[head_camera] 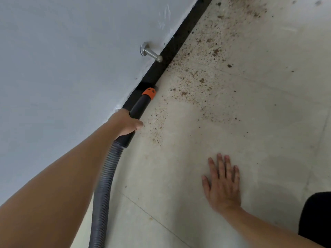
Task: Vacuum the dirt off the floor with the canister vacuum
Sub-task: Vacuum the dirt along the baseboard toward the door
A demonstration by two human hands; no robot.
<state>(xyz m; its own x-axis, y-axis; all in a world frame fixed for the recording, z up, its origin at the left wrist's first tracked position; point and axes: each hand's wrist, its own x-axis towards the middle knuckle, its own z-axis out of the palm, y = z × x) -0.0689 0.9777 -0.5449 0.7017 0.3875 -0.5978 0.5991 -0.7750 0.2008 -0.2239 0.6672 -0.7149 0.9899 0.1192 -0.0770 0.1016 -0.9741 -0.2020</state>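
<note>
My left hand point(125, 125) grips the black handle tube of the vacuum nozzle point(141, 104), which has an orange collar point(149, 93) near its tip. The tip lies against the black baseboard point(172, 51) where floor meets wall. A grey ribbed hose point(103, 190) runs from the handle down toward the bottom edge. Brown dirt point(202, 74) is scattered over the pale tiled floor along the baseboard, with a smaller patch point(158, 126) just right of my left hand. My right hand point(222, 183) lies flat on the floor, fingers straight and spread. The canister is out of view.
A metal door stopper point(152, 53) sticks out of the white wall point(71, 59) above the baseboard, just beyond the nozzle tip. A dark shape point(317, 215), apparently my clothing, sits at the lower right edge. Tile joints cross the floor point(259, 140).
</note>
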